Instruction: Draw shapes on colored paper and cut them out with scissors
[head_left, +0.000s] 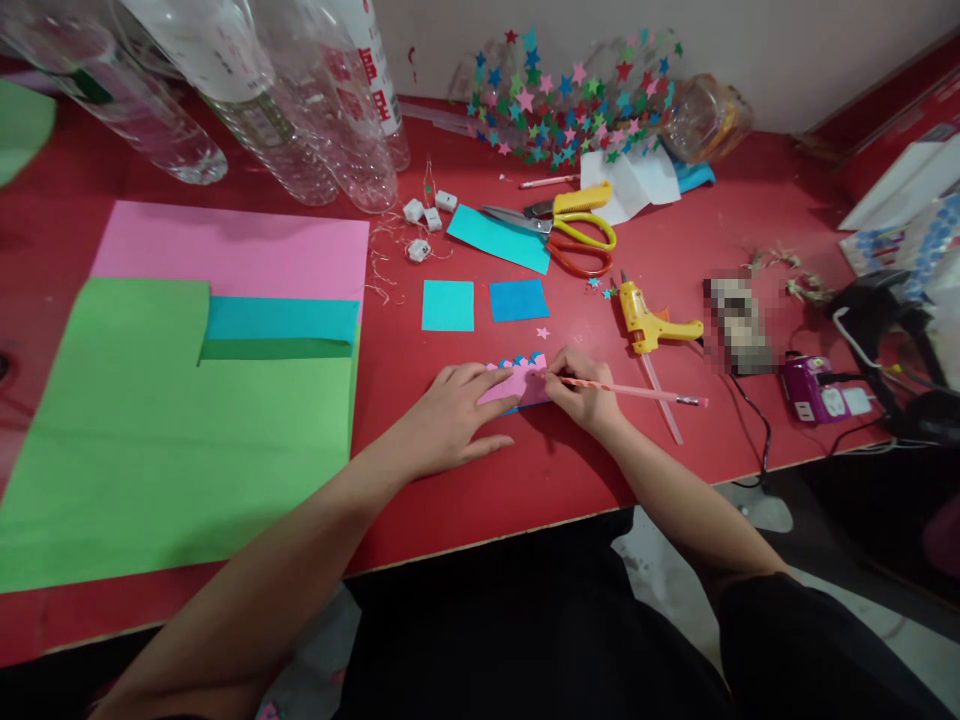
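A small pink piece (531,384) with a scalloped top edge lies on a blue piece at the front of the red table. My left hand (457,415) rests flat with fingers spread, its fingertips across the left part of the pink piece. In my right hand (585,392) is a pink pencil (645,392), pinched near its tip, which touches the pink piece. Beyond the hands lie a light turquoise square (448,306), a blue rectangle (519,300) and a tiny pink star (543,333).
Large green (180,450) and pink sheets cover the left side. Plastic bottles (285,110) stand behind. Scissors (574,230) lie on turquoise paper. A yellow glue gun (652,322), its cord and a purple adapter (821,388) are at right. Star-covered bottle (570,100) at the back.
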